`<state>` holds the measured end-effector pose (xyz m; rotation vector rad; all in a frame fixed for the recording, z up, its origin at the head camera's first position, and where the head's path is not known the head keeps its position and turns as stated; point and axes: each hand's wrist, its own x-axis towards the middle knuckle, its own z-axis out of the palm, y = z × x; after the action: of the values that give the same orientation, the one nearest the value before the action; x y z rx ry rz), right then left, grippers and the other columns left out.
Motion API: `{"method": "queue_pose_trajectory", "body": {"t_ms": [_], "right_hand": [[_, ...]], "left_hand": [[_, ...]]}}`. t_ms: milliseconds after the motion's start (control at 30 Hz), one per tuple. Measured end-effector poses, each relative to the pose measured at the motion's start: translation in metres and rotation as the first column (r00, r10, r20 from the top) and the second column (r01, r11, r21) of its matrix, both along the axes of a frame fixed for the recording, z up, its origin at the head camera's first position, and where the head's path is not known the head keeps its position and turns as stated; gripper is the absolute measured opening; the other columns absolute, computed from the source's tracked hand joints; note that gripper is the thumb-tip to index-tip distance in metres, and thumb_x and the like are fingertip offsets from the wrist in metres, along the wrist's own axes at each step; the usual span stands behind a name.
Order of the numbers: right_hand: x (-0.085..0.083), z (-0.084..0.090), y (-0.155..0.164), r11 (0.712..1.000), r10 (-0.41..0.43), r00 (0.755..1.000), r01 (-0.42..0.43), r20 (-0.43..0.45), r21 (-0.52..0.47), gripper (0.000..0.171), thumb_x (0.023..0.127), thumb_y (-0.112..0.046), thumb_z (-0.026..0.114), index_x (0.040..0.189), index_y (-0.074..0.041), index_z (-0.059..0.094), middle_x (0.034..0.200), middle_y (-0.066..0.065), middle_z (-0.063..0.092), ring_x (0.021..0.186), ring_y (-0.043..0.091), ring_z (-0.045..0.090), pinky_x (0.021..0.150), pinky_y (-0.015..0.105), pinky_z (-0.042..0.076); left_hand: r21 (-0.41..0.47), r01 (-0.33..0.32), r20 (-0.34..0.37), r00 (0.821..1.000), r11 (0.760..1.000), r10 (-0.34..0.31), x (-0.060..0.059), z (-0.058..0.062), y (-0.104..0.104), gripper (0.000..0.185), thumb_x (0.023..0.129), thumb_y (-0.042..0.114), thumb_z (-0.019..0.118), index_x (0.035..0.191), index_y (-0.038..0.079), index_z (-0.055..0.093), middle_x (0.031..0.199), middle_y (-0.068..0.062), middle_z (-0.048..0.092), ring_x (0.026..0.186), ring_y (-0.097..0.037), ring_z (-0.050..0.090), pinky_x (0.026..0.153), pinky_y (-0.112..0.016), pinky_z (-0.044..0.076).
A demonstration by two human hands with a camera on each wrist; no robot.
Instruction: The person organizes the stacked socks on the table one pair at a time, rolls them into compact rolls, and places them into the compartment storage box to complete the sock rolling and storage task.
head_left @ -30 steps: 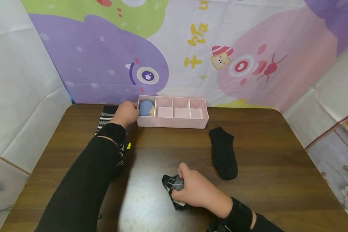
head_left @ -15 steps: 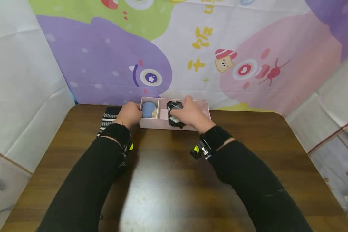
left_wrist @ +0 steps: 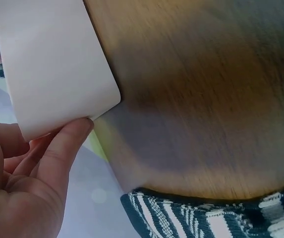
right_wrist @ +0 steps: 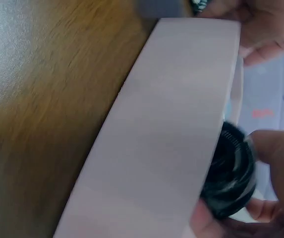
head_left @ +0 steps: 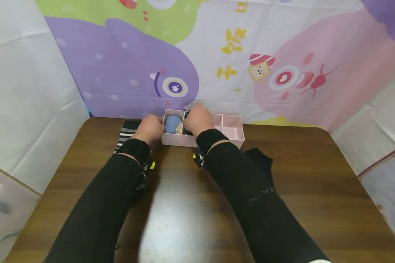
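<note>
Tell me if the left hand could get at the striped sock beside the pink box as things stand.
Probably yes. The left hand holds the pink box's left end, and the striped sock lies flat on the table right beside that wrist, with nothing on top of it.

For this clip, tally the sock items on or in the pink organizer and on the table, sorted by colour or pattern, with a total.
Blue rolled sock in the pink organizer's leftmost compartment: 1
Black patterned rolled sock in the right hand's grip, second compartment: 1
Black-and-white striped sock on the table by the left hand: 1
Plain black sock on the table: 1
Total: 4
</note>
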<state>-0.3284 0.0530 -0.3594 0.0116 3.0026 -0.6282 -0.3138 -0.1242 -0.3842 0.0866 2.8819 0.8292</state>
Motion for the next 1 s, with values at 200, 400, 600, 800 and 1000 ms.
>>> {"method": "queue_pose_trajectory", "body": {"t_ms": [200,400,600,800,1000], "right_hand": [[-0.003,-0.006,-0.001,0.993,0.036,0.999,-0.037,0.007,0.110,0.074,0.095,-0.023,0.067,0.151,0.011,0.032,0.127,0.020,0.065,0.113,0.029,0.066,0.094,0.039,0.053],[-0.004,-0.013,0.001,0.980,0.104,0.994,-0.108,0.027,0.166,0.045,0.100,-0.014,0.057,0.139,0.006,0.051,0.125,0.018,0.066,0.113,0.029,0.066,0.095,0.039,0.052],[0.001,-0.015,0.003,0.957,0.183,0.983,-0.183,0.019,0.226,0.025,0.100,-0.010,0.055,0.119,-0.002,0.069,0.121,0.013,0.070,0.106,0.025,0.066,0.092,0.038,0.054],[0.006,-0.015,0.002,0.938,0.167,0.985,-0.171,0.038,0.302,0.027,0.101,-0.015,0.053,0.118,-0.007,0.072,0.117,0.008,0.071,0.103,0.023,0.067,0.081,0.042,0.058],[0.013,-0.015,-0.001,0.910,0.214,0.977,-0.192,-0.020,0.368,0.030,0.099,-0.020,0.055,0.122,-0.010,0.071,0.117,0.009,0.068,0.105,0.027,0.066,0.079,0.048,0.057]], "left_hand": [[0.020,0.013,-0.002,1.000,1.000,-0.013,0.002,0.002,0.012,0.016,0.092,0.000,0.050,0.079,0.005,0.059,0.090,-0.014,0.060,0.085,-0.031,0.051,0.075,-0.040,0.042],[-0.003,0.015,-0.014,1.000,1.000,-0.015,0.002,0.003,0.015,0.022,0.090,-0.001,0.049,0.070,0.008,0.049,0.080,-0.012,0.053,0.079,-0.030,0.048,0.070,-0.038,0.039],[0.011,0.008,-0.005,1.000,1.000,-0.007,0.003,0.004,0.017,0.021,0.091,0.000,0.050,0.072,0.007,0.051,0.082,-0.012,0.054,0.080,-0.030,0.049,0.069,-0.037,0.039],[0.023,-0.020,0.013,1.000,1.000,0.020,0.004,0.003,0.020,0.024,0.094,0.002,0.049,0.070,0.008,0.048,0.072,-0.007,0.046,0.071,-0.027,0.047,0.062,-0.035,0.037],[0.005,-0.030,-0.006,1.000,1.000,0.030,0.007,0.001,0.022,0.020,0.095,0.002,0.045,0.078,0.004,0.056,0.077,-0.009,0.052,0.076,-0.028,0.051,0.066,-0.037,0.043]]}}
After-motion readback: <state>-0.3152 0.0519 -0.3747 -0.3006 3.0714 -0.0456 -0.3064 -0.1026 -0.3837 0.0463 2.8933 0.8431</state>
